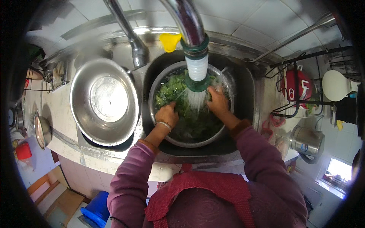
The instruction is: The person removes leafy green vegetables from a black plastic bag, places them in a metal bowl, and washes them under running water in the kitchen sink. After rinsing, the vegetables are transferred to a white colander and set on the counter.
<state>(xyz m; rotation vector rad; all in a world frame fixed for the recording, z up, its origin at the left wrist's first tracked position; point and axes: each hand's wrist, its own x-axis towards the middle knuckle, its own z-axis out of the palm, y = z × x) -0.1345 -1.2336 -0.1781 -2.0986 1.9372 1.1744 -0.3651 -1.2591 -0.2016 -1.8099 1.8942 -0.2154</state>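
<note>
Leafy greens lie in water in a round metal basin, which stands in the right bowl of a steel sink. Over the basin's left side is my left hand, bent, a bracelet on its wrist; its fingertips go down among the leaves. My right hand reaches in from the right, beside the falling water, its fingers touching the greens. Leaves and spray hide what either hand grips. A faucet with a white and green spray nozzle pours water between the two hands.
An upturned-rim steel bowl rests over the left sink bowl. A second spout and a yellow handle stand behind. To the right are a black wire rack, a red package and a steel kettle. A small bowl sits far left.
</note>
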